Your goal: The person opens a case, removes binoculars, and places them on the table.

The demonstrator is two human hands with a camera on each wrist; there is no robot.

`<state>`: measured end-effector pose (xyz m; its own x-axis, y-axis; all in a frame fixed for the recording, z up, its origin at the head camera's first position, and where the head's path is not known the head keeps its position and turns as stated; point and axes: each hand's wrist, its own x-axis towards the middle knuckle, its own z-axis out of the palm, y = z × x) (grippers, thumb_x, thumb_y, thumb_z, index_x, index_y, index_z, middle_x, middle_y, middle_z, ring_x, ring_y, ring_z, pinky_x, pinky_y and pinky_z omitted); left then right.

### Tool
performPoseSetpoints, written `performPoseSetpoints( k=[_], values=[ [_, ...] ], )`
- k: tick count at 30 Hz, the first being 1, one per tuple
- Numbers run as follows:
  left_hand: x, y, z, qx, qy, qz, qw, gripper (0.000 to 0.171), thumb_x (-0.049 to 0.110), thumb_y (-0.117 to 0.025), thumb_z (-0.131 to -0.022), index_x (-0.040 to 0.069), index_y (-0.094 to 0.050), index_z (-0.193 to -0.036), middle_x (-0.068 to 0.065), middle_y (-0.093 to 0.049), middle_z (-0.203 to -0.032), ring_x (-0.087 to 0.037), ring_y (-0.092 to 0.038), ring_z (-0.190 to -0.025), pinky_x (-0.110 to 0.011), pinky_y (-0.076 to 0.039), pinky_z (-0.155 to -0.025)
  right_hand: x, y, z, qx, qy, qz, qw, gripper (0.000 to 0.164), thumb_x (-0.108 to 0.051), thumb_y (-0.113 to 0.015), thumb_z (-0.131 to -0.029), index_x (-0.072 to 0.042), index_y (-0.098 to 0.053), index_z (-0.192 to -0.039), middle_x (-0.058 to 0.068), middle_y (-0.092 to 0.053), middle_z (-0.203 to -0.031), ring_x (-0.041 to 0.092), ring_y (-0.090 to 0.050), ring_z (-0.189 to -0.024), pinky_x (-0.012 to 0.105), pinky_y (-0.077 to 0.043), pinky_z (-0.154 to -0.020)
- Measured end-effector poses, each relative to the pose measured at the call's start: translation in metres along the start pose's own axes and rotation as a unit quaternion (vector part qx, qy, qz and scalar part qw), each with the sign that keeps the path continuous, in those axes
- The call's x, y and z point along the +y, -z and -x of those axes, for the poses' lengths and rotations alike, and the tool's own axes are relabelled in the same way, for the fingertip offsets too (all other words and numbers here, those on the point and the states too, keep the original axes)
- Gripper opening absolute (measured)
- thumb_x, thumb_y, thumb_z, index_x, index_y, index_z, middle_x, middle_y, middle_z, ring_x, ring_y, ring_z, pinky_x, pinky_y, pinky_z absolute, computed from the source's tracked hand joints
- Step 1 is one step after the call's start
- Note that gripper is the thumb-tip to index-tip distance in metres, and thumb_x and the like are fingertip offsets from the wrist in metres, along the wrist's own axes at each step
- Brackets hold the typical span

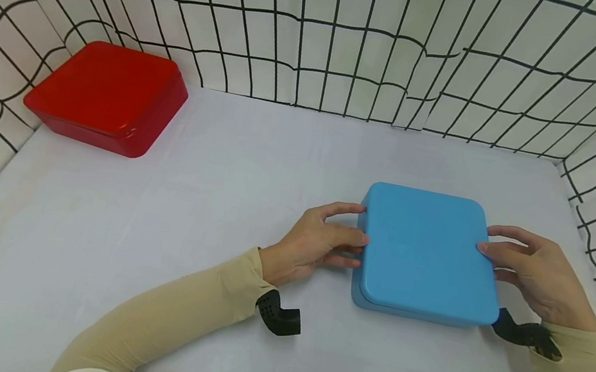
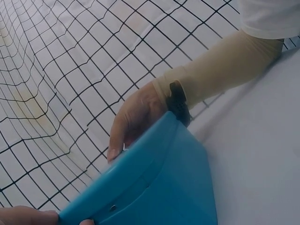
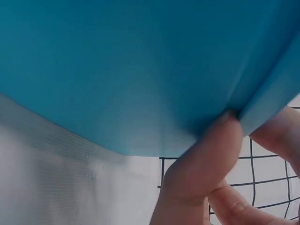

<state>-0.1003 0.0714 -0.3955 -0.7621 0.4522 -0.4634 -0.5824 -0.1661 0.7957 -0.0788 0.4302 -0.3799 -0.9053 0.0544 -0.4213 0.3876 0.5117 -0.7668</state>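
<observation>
A light blue, square, lidded box [image 1: 428, 252] with rounded corners is between the two hands, right of centre in the head view. My left hand [image 1: 313, 240] grips its left side, the thumb at the lid's edge and the fingers along the wall. On the opposite side my right hand [image 1: 538, 273] holds it, thumb at the upper edge. In the left wrist view the box [image 2: 173, 183] shows a seam and a small fitting on one side wall. The right wrist view has the right thumb [image 3: 211, 159] pressed against the blue surface near a ridge. The inside of the box is hidden.
A closed red box [image 1: 108, 91] of similar shape stands at the back left against the mesh. Black wire grid panels [image 1: 320, 46] border the white table [image 1: 219, 167] at the back and both sides. The right arm is close to the right-hand panel.
</observation>
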Motion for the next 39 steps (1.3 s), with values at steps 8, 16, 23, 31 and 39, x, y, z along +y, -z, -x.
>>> performPoseSetpoints(
  k=[8,16,23,31,39],
  values=[
    [-0.0013,0.0,-0.0002,0.004,-0.003,-0.003,1.0,0.059,0.0,-0.074,-0.088,0.025,-0.061,-0.14,-0.007,-0.073,-0.106,-0.016,-0.074,-0.085,-0.041,-0.065,-0.084,-0.0018,-0.0006,0.0016,-0.001,0.005,-0.001,1.0,0.058,-0.038,-0.071,-0.098,-0.012,-0.046,-0.143,-0.026,-0.07,-0.096,-0.001,-0.069,-0.091,0.019,-0.06,-0.079],
    [0.0001,-0.0008,0.0,0.003,-0.005,-0.005,1.0,0.058,0.001,-0.075,-0.088,0.025,-0.062,-0.139,-0.006,-0.073,-0.105,-0.016,-0.074,-0.084,-0.041,-0.065,-0.082,-0.0039,0.0007,0.0031,-0.001,0.013,0.041,0.999,0.066,-0.035,-0.068,-0.1,-0.005,-0.039,-0.152,-0.031,-0.066,-0.096,-0.004,-0.068,-0.092,0.018,-0.06,-0.079],
    [0.0007,-0.0015,-0.0003,0.007,-0.001,-0.006,1.0,0.058,0.0,-0.075,-0.088,0.025,-0.062,-0.139,-0.007,-0.073,-0.105,-0.016,-0.074,-0.083,-0.041,-0.066,-0.082,-0.0008,0.0018,0.0016,-0.012,0.006,0.017,1.0,0.057,-0.037,-0.069,-0.1,-0.013,-0.044,-0.145,-0.027,-0.068,-0.099,0.0,-0.069,-0.093,0.018,-0.06,-0.08],
    [0.0005,-0.0012,-0.0002,0.009,0.002,-0.01,0.9999,0.059,0.0,-0.075,-0.087,0.026,-0.061,-0.139,-0.007,-0.072,-0.105,-0.017,-0.074,-0.081,-0.04,-0.066,-0.08,0.0014,0.0038,0.0017,-0.029,0.003,0.033,0.999,0.064,-0.042,-0.069,-0.099,-0.012,-0.041,-0.147,-0.026,-0.069,-0.101,0.002,-0.069,-0.095,0.019,-0.059,-0.081],
    [0.0018,-0.0022,0.0017,0.003,0.008,-0.015,0.9999,0.061,0.0,-0.075,-0.087,0.026,-0.059,-0.141,-0.007,-0.07,-0.105,-0.017,-0.072,-0.08,-0.039,-0.066,-0.078,0.0007,0.0058,0.002,-0.035,0.003,0.05,0.998,0.068,-0.043,-0.069,-0.098,-0.01,-0.04,-0.149,-0.025,-0.067,-0.102,0.002,-0.069,-0.096,0.019,-0.059,-0.081]
  ],
)
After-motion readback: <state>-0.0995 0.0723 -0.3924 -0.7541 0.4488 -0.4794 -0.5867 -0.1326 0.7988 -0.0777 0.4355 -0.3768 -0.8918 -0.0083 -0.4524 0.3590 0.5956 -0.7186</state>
